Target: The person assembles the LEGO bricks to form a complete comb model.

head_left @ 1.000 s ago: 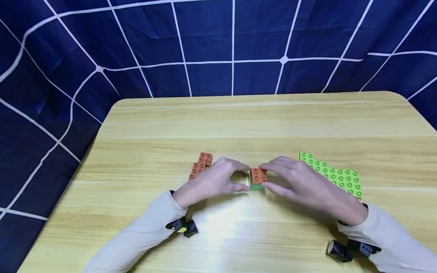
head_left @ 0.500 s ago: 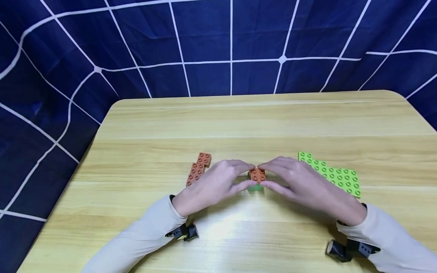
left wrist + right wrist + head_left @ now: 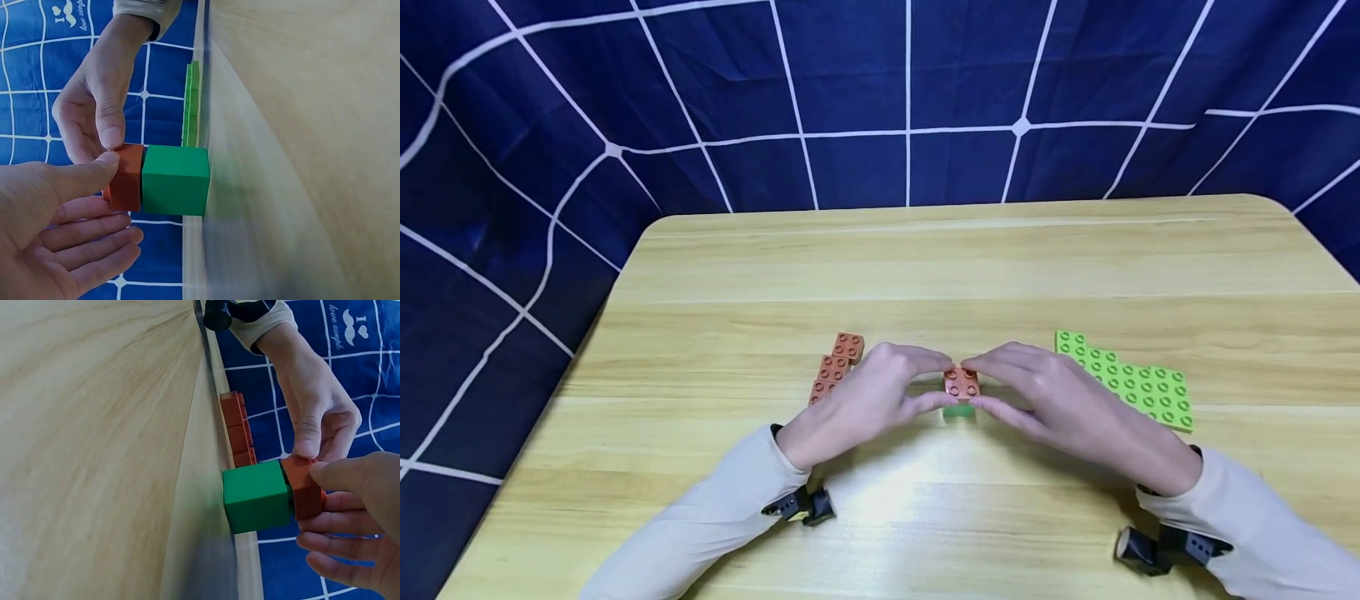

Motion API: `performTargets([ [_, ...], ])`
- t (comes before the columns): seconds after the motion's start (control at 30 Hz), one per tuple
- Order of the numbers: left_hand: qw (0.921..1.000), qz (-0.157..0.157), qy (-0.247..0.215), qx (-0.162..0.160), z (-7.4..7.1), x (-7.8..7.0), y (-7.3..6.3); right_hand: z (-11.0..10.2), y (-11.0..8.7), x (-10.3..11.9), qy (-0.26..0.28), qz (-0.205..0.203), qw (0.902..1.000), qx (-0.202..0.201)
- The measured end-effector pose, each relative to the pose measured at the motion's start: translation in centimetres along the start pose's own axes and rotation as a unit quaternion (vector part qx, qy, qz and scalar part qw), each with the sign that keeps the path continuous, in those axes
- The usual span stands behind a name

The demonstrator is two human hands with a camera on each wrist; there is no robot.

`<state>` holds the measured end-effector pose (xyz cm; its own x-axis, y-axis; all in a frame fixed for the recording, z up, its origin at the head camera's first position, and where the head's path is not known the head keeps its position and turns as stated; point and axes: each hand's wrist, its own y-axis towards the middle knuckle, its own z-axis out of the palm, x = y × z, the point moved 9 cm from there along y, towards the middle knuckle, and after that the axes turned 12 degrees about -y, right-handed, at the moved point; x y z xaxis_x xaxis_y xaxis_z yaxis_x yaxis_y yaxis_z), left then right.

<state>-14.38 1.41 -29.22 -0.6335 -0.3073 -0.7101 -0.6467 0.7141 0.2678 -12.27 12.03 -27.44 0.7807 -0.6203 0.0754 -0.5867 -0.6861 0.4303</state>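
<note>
A reddish-orange toy brick with studs on top sits over a green block near the middle of the table. My left hand pinches the brick's left side, thumb in front and forefinger behind. From the other side my right hand pinches the same brick in a like way. In the left wrist view a thin dark gap shows between the orange brick and the green block. The right wrist view shows the orange brick slightly tilted against the green block. Several fingers lie behind the brick, partly hidden.
Several orange bricks stand in a stepped row left of the left hand, partly covered by it. A cluster of light green bricks lies beside the right hand. Blue cloth with white lines hangs behind the wooden table.
My left thumb and forefinger have closed in from the brick's left side onto its front and back. My right hand has stayed at the brick, and the view has shifted slightly.
</note>
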Motion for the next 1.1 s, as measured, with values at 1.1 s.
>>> performTargets([
  [1.1, 0.9353, 0.058, 0.345, 0.052, 2.1, -1.4, -0.7, -0.6, 0.1, 0.5, -0.019, -0.02, 0.9988, -0.04],
])
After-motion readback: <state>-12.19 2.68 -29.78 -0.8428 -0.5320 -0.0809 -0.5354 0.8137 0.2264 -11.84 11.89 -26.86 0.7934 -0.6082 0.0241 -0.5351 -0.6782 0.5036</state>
